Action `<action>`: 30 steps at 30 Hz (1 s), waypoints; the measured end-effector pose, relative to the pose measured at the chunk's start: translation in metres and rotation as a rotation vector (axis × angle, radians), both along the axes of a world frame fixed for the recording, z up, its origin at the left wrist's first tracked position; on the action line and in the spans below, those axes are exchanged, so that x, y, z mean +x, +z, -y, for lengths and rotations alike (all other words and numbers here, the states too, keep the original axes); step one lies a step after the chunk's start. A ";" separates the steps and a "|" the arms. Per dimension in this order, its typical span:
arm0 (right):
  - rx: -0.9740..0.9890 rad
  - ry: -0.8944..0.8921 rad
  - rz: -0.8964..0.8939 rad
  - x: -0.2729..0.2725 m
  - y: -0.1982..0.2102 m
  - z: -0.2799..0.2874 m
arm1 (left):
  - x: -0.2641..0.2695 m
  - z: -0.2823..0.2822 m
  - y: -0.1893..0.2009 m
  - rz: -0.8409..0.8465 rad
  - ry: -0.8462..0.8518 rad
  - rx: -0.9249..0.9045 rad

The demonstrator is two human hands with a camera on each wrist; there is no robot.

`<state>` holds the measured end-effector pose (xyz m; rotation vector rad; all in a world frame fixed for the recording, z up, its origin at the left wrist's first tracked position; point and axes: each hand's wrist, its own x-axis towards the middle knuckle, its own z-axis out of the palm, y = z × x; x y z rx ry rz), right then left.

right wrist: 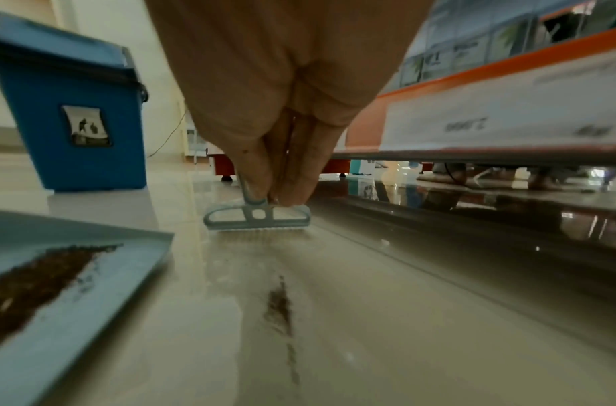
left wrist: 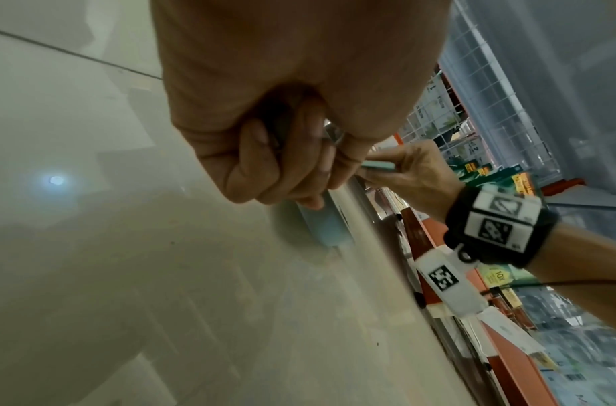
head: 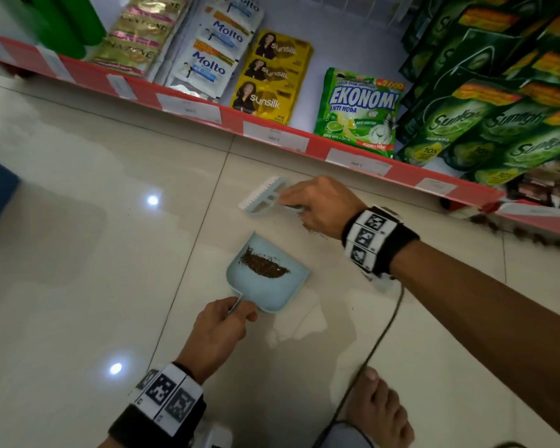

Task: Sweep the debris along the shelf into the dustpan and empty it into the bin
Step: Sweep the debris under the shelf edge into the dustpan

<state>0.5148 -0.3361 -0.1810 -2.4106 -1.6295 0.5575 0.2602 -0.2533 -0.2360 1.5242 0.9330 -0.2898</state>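
A pale blue dustpan (head: 269,279) lies on the glossy tiled floor (head: 94,253) in front of a red-edged shop shelf (head: 272,130), holding a dark crescent of swept debris (head: 263,266) across the middle of its tray. A blue bin (right wrist: 73,123) with its lid on stands on the floor beyond the pan in the right wrist view; what it holds cannot be seen.

The left hand (head: 219,331) has its fingers and thumb wrapped round the dustpan's handle at the pan's near corner. The left wrist view shows those fingers curled tight on the handle, low over the tiles.

The right hand (head: 320,205) clasps the handle of a small pale blue brush (head: 265,197), fingers pinched close behind the brush head. The bristles point down at the floor between the pan and the shelf edge, apart from the pan's open lip. More debris (right wrist: 280,305) lies in a thin dark streak on the tiles under the right hand, beside the pan, and a further scatter sits along the foot of the shelf at far right.

On the shelf stand sachets (head: 269,76) and green pouches (head: 358,111) of soap. A dark cable (head: 382,331) trails from the right wristband past a bare foot (head: 380,405).
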 end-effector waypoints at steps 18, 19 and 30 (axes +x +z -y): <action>0.077 -0.121 0.237 0.009 0.008 0.050 | 0.013 0.005 -0.002 0.027 -0.018 -0.005; 0.024 -0.101 0.267 0.009 0.006 0.049 | 0.013 0.006 -0.002 0.025 -0.017 -0.005; 0.060 -0.133 0.301 0.016 0.011 0.140 | 0.019 0.014 -0.009 0.010 -0.009 -0.024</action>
